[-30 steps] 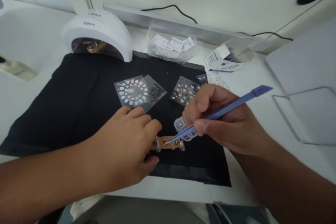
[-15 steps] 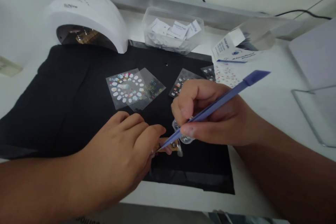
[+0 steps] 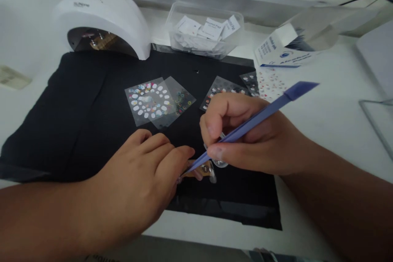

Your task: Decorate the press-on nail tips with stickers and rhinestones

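Observation:
My right hand (image 3: 245,139) is closed on blue plastic tweezers (image 3: 264,112), gripped like a pen, with a small sticker sheet tucked under the fingers. The tweezer tip rests on a small wooden strip (image 3: 201,170) bearing clear nail tips, which lies on a black mat (image 3: 76,123). My left hand (image 3: 141,184) lies on the mat with its fingers curled over the strip's left end, pinning it down. Most of the strip is hidden by the fingers.
Several nail sticker sheets (image 3: 150,100) lie on the mat behind the hands. A white nail lamp (image 3: 101,16) stands at the back left, a clear tub of white packets (image 3: 205,32) behind the mat, and a white box (image 3: 276,51) at the back right.
The tweezer tip has slid left along the strip toward my left fingertips. My left fingers now cover more of the strip. The camera has tilted down a little.

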`<state>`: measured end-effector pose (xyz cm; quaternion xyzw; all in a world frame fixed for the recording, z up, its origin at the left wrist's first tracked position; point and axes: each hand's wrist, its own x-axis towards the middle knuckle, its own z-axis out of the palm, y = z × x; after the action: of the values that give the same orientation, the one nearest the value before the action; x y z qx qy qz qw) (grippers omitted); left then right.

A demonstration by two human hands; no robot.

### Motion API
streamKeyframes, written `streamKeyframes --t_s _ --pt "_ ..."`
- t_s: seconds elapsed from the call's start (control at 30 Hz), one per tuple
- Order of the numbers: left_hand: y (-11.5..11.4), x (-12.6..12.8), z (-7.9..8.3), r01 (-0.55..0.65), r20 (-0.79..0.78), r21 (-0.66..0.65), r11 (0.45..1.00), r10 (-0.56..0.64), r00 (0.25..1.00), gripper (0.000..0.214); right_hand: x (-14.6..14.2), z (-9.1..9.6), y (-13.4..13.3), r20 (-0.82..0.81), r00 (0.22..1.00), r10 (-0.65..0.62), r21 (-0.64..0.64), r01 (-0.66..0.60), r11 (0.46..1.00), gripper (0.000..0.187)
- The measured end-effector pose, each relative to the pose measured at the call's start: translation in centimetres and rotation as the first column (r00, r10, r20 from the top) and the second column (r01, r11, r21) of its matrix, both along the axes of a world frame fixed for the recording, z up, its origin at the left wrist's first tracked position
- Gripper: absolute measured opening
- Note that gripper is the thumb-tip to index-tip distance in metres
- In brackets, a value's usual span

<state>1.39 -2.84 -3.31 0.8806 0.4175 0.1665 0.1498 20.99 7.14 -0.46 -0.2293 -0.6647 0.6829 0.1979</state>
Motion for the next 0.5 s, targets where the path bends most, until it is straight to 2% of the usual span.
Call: streamKeyframes --t_s 0.2,0.33,0.5 --pt "1.0 -0.3 1.1 -0.029 0.016 -0.206 0.978 0.033 0.999 0.041 -0.2 0.1 0.0 0.02 0.999 -0.025 0.041 0.024 0.999 0.024" --pt "1.8 -0.8 1.8 -0.048 0.027 -0.308 0.95 0.059 0.998 0.028 -0.3 0.1 0.1 0.034 0.999 -0.039 0.077 0.037 0.996 0.024" --pt "2.0 -1.0 1.9 -0.049 0.047 -0.314 0.948 0.067 0.997 0.012 -0.6 0.2 0.2 0.063 0.997 -0.032 0.069 0.028 0.997 0.024"
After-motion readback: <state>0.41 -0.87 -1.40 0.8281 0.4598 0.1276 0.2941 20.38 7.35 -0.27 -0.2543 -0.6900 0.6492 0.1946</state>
